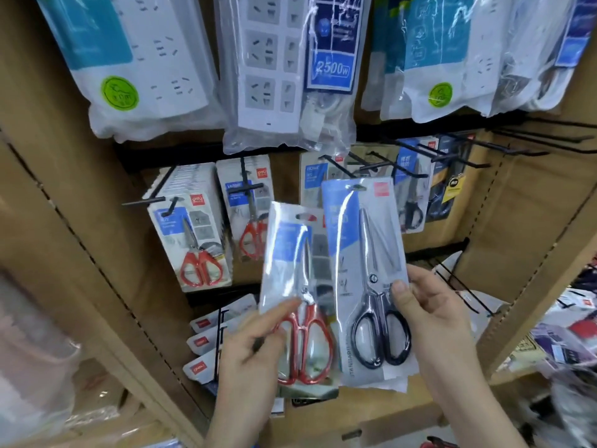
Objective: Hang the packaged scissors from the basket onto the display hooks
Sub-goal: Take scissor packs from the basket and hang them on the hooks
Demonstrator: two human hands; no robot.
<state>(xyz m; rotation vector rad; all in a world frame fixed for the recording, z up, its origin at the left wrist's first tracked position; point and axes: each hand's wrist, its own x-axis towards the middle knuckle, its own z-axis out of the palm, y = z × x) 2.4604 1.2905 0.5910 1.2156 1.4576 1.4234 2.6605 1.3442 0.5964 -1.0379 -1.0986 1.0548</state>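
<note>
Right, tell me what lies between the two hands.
In the head view, two clear-fronted packs fill that gap side by side: the pack of red-handled scissors pinched by the left hand, and the pack of black-handled scissors gripped by the right hand.

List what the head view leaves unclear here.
Head view:
- Basket: outside the frame.
- Print on the red pack and black pack: blurred, too small.
- Fingers of the left hand and right hand behind the packs: hidden by them.
- Power strips: cut off by the top edge.
</note>
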